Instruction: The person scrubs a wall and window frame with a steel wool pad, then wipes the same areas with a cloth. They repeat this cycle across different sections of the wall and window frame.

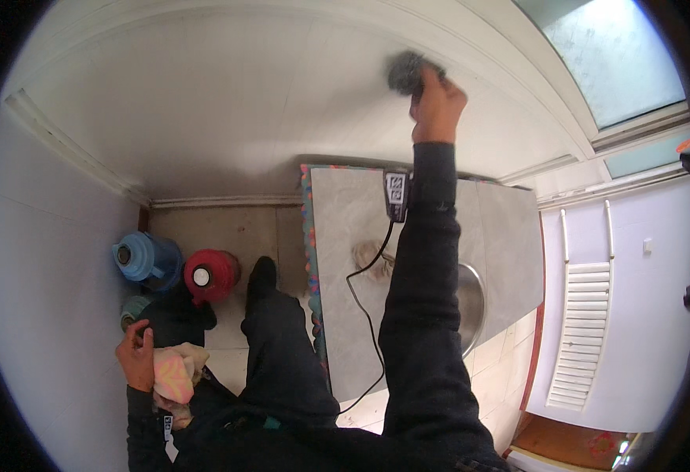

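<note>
My right hand (440,109) reaches out at arm's length, its fingers shut on a dark grey scouring pad (405,73), probably wire wool. The pad is blurred and appears to be against the white panel (233,94) in front of me. At lower left, my left hand (136,359) has its thumb and fingers curled near the wall. A pink and cream cloth (174,374) lies right beside its palm. Whether the fingers grip this cloth is hidden.
Below the panel stands a grey-topped table (345,330) with a round metal basin (471,307) and a crumpled cloth (370,259). A black cable (368,312) crosses it. Blue (144,259) and red (212,274) plastic jugs stand by my feet. A white radiator (580,336) hangs at right.
</note>
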`<state>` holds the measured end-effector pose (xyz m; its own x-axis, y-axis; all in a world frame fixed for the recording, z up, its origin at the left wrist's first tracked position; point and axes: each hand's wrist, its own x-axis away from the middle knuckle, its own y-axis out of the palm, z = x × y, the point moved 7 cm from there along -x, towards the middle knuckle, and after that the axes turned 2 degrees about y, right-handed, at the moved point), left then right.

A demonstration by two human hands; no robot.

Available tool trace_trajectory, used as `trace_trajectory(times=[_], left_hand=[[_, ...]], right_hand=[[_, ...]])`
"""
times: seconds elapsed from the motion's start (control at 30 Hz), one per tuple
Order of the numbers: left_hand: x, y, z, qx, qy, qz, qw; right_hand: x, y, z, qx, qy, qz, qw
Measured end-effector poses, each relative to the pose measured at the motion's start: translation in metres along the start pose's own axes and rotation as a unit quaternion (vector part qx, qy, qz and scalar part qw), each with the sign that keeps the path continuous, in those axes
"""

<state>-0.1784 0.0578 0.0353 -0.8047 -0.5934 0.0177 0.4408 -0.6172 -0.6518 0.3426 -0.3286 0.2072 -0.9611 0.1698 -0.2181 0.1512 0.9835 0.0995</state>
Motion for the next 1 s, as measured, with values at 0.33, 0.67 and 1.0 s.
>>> trace_trajectory(times=[0.33, 0.67, 1.0], left_hand=[[-0.001, -0.001, 0.001, -0.018, -0.005, -0.007, 1.000], [-0.001, -0.001, 0.008, -0.013, -0.010, -0.014, 1.000], [-0.001, -0.003, 0.009, -0.009, -0.010, 0.000, 1.000]], right_hand=[[0.001, 0.006, -0.007, 0.011, -0.027, -0.027, 0.999], [0.013, 0.005, 0.041, 0.212, -0.018, -0.022, 0.977], [0.041, 0.035, 0.053, 0.234, -0.007, -0.040, 0.971]])
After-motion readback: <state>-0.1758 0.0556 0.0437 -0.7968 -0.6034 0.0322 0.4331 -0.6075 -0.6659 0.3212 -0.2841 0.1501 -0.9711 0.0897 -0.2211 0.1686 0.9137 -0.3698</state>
